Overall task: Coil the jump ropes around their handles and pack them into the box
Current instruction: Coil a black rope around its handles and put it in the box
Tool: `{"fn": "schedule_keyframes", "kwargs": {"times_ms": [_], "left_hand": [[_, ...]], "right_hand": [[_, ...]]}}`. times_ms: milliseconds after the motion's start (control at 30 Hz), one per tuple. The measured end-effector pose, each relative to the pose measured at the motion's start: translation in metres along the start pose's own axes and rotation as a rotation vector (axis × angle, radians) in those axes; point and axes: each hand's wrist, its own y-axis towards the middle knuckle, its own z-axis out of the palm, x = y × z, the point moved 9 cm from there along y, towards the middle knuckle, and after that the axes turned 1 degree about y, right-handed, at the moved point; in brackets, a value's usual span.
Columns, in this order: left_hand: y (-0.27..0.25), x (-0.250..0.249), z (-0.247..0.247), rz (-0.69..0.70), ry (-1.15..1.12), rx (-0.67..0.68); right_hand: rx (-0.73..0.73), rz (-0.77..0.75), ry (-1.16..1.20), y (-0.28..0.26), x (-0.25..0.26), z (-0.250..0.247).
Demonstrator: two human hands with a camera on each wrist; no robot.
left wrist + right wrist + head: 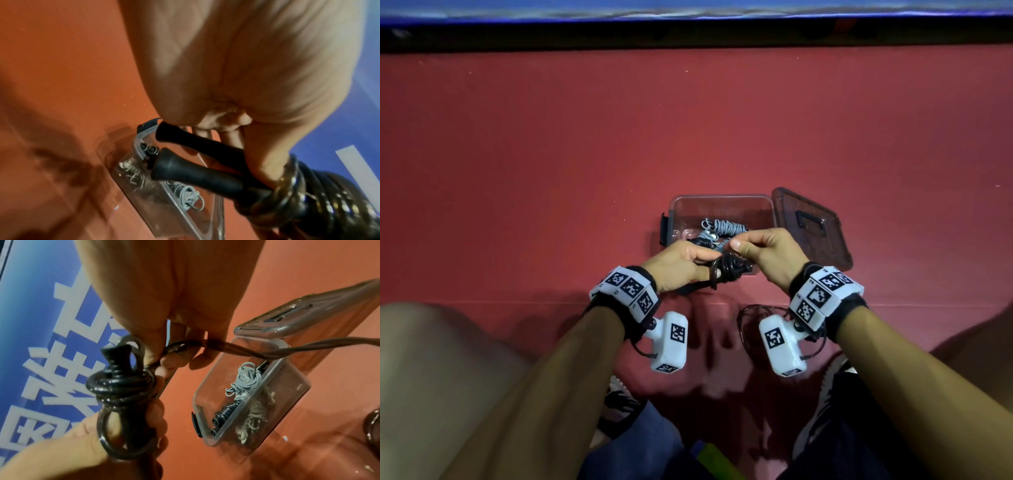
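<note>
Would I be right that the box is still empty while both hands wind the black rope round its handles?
Not quite: the box already holds a coiled grey rope, as the right wrist view shows. Both the left hand and right hand do grip the black rope.

A red floor point(551, 137) fills the scene, dully lit, with soft shadows toward 6 o'clock. Along 12 o'clock runs a dark strip point(688, 37), and beyond it a blue banner point(41, 321) with white characters.
</note>
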Motion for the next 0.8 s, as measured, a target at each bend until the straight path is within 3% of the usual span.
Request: {"fn": "schedule_keyframes", "kwargs": {"times_ms": [133,333,500,600,800], "left_hand": [[0.001,-0.008,-0.006,0.040,-0.161,-0.067],[0.001,-0.017,-0.015,0.082,-0.200,-0.161],[0.003,-0.002,-0.037,0.011,-0.101,-0.384],[0.004,-0.001,-0.038,0.018,-0.057,-0.400],[0.003,0.003,-0.041,-0.005,0.265,-0.416]], "right_hand": [[-0.015,-0.016,0.046,0.001,0.003,-0.001],[0.090,-0.012,-0.141,0.002,-0.010,0.014],[0.113,-0.008,-0.203,-0.003,-0.011,0.030],[0.088,0.039,-0.122,-0.003,-0.013,0.029],[0.188,-0.018,-0.482,-0.006,0.000,0.035]]}}
